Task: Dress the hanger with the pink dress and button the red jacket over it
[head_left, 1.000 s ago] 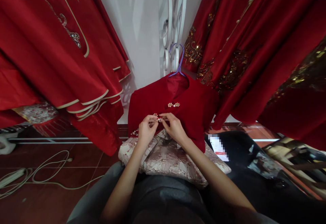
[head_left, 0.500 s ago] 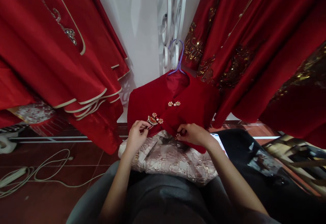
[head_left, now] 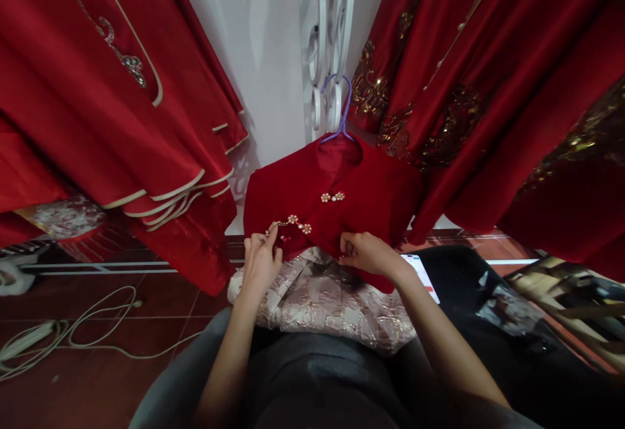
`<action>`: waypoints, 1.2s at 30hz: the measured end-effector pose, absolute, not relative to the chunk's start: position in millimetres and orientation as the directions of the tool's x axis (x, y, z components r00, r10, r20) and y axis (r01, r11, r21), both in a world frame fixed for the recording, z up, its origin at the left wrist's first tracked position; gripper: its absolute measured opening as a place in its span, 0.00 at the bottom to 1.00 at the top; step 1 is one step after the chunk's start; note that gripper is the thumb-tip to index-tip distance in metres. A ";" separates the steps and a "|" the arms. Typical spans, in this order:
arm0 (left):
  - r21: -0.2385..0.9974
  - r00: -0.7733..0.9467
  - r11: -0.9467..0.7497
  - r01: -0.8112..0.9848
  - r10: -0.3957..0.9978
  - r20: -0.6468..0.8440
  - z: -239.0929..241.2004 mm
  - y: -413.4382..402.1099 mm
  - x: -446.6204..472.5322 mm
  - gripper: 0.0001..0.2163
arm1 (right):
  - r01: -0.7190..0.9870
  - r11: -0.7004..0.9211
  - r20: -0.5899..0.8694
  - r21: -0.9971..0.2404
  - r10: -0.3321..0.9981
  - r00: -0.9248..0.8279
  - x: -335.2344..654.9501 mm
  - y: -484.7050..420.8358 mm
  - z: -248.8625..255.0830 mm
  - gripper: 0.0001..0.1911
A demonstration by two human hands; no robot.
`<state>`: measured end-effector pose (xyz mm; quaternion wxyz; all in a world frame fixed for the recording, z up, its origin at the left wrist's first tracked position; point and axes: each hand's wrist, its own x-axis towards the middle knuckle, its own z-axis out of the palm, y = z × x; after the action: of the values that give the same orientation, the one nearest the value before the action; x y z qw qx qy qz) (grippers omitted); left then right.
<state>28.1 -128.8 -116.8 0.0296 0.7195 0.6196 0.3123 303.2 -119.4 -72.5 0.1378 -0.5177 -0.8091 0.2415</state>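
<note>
Now | left hand touching beaded ornament, grip unclear | right hand pinching red garment low

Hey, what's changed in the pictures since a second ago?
The lower flower clasp was let go. The left hand moved left and touches the beaded ornament; the right hand moved right and pinches the red jacket near its front edge. The upper clasp and purple hanger stayed put.

- The red tiled floor carries a coiled white cable and a white power strip.
- On the black surface lie a phone and a crumpled plastic bag.
- On the person's lap lies pale brocade cloth.
</note>
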 end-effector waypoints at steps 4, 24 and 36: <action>0.520 0.069 -0.280 0.807 0.919 0.387 -124.0 -124.5 25.5 0.23 | 0.740 0.346 -0.025 -0.577 0.898 -0.439 305.9 -117.7 -73.9 0.06; 0.865 0.249 -0.223 0.449 0.961 0.119 -107.7 -133.6 29.4 0.03 | 0.420 0.277 -0.058 -0.864 0.774 -0.630 306.6 -127.8 -45.4 0.05; 0.933 0.193 0.045 0.357 0.974 -0.121 -109.6 -131.7 41.6 0.05 | 0.443 0.320 0.179 -0.838 0.927 -0.330 223.9 -125.7 -107.6 0.05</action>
<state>41.6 -131.7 -109.6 0.4744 0.6097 0.5456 0.3250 223.9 -125.7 -107.6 0.3441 -0.4653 -0.7359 0.3515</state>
